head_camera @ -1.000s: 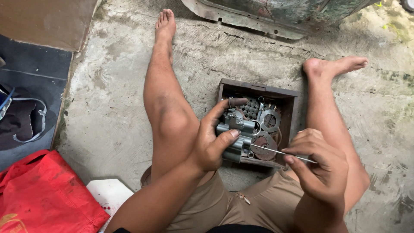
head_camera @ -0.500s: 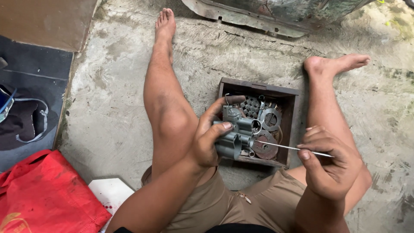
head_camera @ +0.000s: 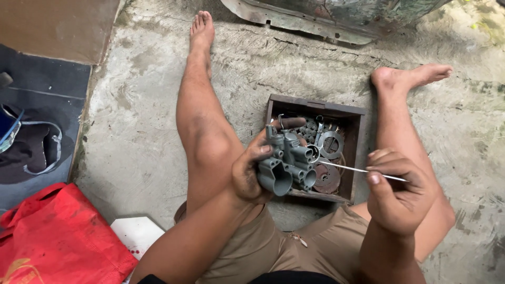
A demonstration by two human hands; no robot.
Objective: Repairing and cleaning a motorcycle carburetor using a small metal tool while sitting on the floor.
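Two bare hands are busy over our lap as we sit on the concrete floor (head_camera: 147, 131) with legs spread. Our left hand (head_camera: 251, 173) is wrapped firmly around a grey metal carburetor (head_camera: 286, 163), thumb across its top, tipping it so its round openings face us and we can look into them. Our right hand (head_camera: 402, 197) is closed in a pinch on a thin metal wire (head_camera: 347, 168), held nearly level so its far tip meets the side of the carburetor. Just beyond, between our shins, sits a dark wooden box (head_camera: 315, 107) of rusty rings, discs and small parts, near enough to reach while seated. A red bag (head_camera: 52, 236) lies by our left side, next to a white tile (head_camera: 138, 234) and a dark mat (head_camera: 42, 110).
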